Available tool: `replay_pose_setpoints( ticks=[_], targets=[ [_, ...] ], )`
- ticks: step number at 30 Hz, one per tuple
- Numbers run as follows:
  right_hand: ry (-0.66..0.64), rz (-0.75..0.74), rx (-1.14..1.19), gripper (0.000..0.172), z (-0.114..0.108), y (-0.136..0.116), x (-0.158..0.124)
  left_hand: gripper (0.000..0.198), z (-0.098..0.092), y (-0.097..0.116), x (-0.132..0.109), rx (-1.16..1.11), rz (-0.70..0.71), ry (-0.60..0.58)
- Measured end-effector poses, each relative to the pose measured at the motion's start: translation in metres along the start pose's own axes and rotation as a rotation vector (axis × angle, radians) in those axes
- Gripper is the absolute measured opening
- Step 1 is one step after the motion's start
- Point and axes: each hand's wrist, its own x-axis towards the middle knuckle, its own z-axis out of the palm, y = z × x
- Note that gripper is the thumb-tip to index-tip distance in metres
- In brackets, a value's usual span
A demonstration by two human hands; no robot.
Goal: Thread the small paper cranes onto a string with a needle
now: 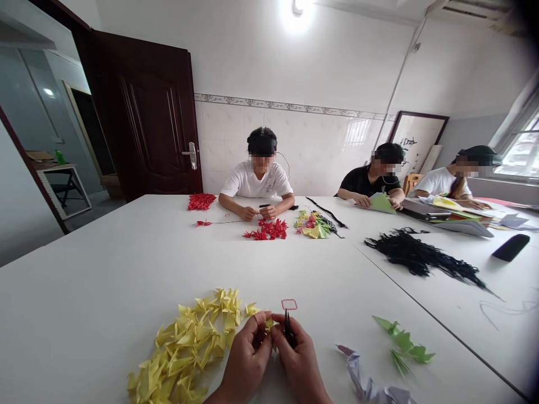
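1. While the left hand [250, 352] and right hand [298, 353] met above the bench [328, 275], they pinched a small yellow folded-paper piece [269, 324] between them, neither hand plainly nearer; its long axis was hidden;
2. the right hand also gripped a dark pointed tool [288, 325], its long axis aimed forward;
3. yellow paper cranes [197, 336] lay just left of the left hand; green paper cranes [403, 341] lay apart on the right;
4. open room stretched ahead, past a red rectangular outline [289, 300].

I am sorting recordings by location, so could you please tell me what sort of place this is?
Probably a craft workroom, though I cannot be certain: the large white table bears many yellow folded-paper pieces and a bundle of black strands.
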Motion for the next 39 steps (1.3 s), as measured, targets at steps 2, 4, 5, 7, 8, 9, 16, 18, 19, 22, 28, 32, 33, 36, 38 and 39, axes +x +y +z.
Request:
replay_pose_setpoints(
  ticks=[2, 4, 5, 7, 8, 9, 16, 18, 19, 22, 28, 32, 33, 36, 38, 39],
  targets=[
    [-0.001, -0.002, -0.006, 0.028, -0.0005, 0.0014, 0.0001, 0.031, -0.0001, 0.0010, 0.0005, -0.003, 0.005, 0.000],
    [-0.006, 0.002, -0.004, 0.029, -0.0008, 0.0027, 0.0002, 0.031, -0.0004, 0.0015, 0.0009, -0.006, 0.007, -0.003],
    [-0.007, 0.007, -0.001, 0.029, -0.0009, 0.0033, 0.0002, 0.030, -0.0006, 0.0018, 0.0009, -0.008, 0.007, -0.004],
    [-0.007, 0.012, 0.005, 0.029, -0.0007, 0.0038, 0.0002, 0.030, -0.0008, 0.0027, 0.0004, -0.015, 0.002, -0.003],
    [-0.007, 0.011, 0.007, 0.028, -0.0005, 0.0038, 0.0001, 0.030, -0.0009, 0.0033, 0.0000, -0.019, 0.001, -0.001],
    [-0.008, 0.009, 0.009, 0.028, -0.0003, 0.0034, -0.0001, 0.030, -0.0009, 0.0038, -0.0004, -0.022, 0.001, 0.003],
    [0.002, 0.007, -0.003, 0.031, -0.0002, 0.0009, -0.0001, 0.031, -0.0002, 0.0032, 0.0000, -0.039, -0.007, 0.000],
    [-0.005, 0.008, 0.002, 0.033, -0.0009, 0.0022, 0.0006, 0.032, 0.0002, 0.0022, 0.0008, -0.059, -0.021, 0.007],
    [-0.007, 0.010, 0.003, 0.034, -0.0012, 0.0028, 0.0010, 0.032, 0.0003, 0.0020, 0.0010, -0.064, -0.024, 0.009],
    [0.003, 0.015, -0.001, 0.032, -0.0013, 0.0037, 0.0015, 0.032, 0.0005, 0.0023, 0.0010, -0.059, -0.021, 0.015],
    [-0.002, 0.018, 0.002, 0.031, -0.0001, 0.0010, -0.0005, 0.029, 0.0003, 0.0043, -0.0002, -0.010, -0.004, 0.008],
    [-0.007, 0.017, -0.006, 0.031, -0.0007, 0.0022, -0.0013, 0.029, 0.0004, 0.0037, -0.0003, -0.011, -0.003, 0.000],
    [-0.004, 0.020, -0.011, 0.032, -0.0009, 0.0025, -0.0013, 0.028, 0.0005, 0.0033, -0.0002, -0.005, -0.002, 0.005],
    [0.012, 0.028, -0.011, 0.037, -0.0010, 0.0017, -0.0004, 0.026, 0.0007, 0.0016, 0.0001, -0.001, 0.006, 0.003],
    [0.021, 0.033, -0.006, 0.041, -0.0008, 0.0002, 0.0004, 0.026, 0.0011, -0.0001, -0.0003, -0.009, 0.010, 0.013],
    [0.025, 0.035, -0.008, 0.043, -0.0008, -0.0003, 0.0006, 0.026, 0.0013, -0.0012, -0.0007, -0.017, 0.013, 0.022]
  ],
)
